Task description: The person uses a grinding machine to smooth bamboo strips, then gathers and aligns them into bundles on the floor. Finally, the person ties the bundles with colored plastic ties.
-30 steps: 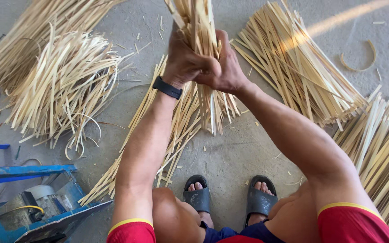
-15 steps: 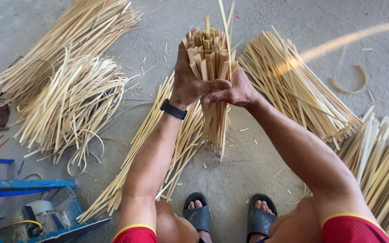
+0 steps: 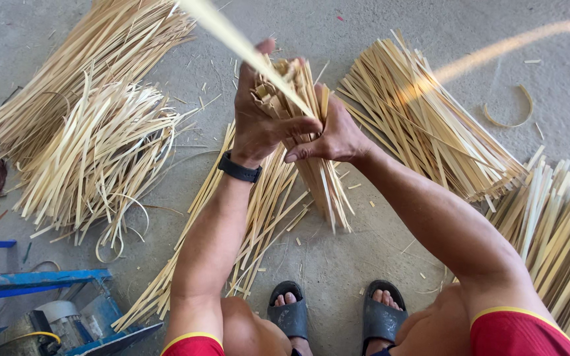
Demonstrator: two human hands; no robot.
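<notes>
Both my hands grip an upright bundle of pale bamboo strips (image 3: 311, 165) over the concrete floor. My left hand (image 3: 262, 125), with a black wristband, wraps the bundle from the left near its top. My right hand (image 3: 334, 135) closes around it from the right. One long strip (image 3: 232, 36) sticks out of the bundle toward the camera, blurred. The bundle's lower ends splay out above more strips lying on the floor (image 3: 258, 217).
Heaps of bamboo strips lie at the left (image 3: 94, 145), upper right (image 3: 430, 132) and right edge (image 3: 562, 231). A blue metal machine (image 3: 41, 310) stands at bottom left. A curled strip (image 3: 516, 112) lies at far right. My sandalled feet (image 3: 338, 313) rest below.
The bundle has come lower and closer in the view. A single long strip now juts out of its top toward the camera.
</notes>
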